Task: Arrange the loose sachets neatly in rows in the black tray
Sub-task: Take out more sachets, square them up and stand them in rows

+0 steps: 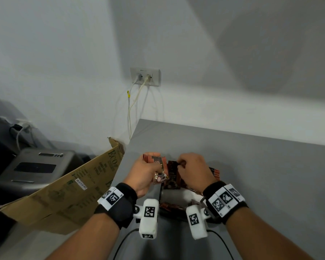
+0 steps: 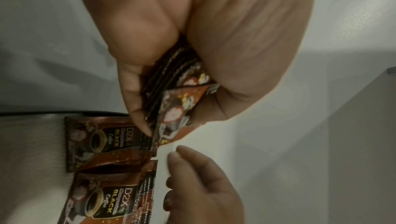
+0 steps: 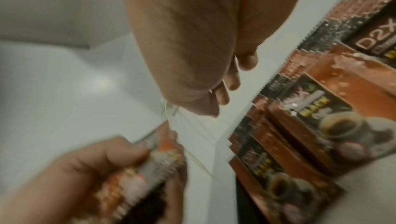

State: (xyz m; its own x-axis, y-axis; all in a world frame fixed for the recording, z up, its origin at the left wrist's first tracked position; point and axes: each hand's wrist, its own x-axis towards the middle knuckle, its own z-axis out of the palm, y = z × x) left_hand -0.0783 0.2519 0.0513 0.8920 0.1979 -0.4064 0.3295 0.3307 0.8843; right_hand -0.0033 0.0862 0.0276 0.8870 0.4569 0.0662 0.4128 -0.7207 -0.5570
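Grey counter [image 1: 251, 166]; sachets [image 1: 158, 166] in left hand [image 1: 144, 175].

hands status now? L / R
Left hand: gripping a stack of sachets.
Right hand: fingers curled over the sachets in the black tray; whether it pinches one cannot be told.

Legible markings on sachets and carton

You read "D2X", "BLACK" and "Coffee" on each sachet [image 2: 100, 144] in the tray; the cardboard box [image 1: 68, 190] shows "ECO" and a small, illegible white label.
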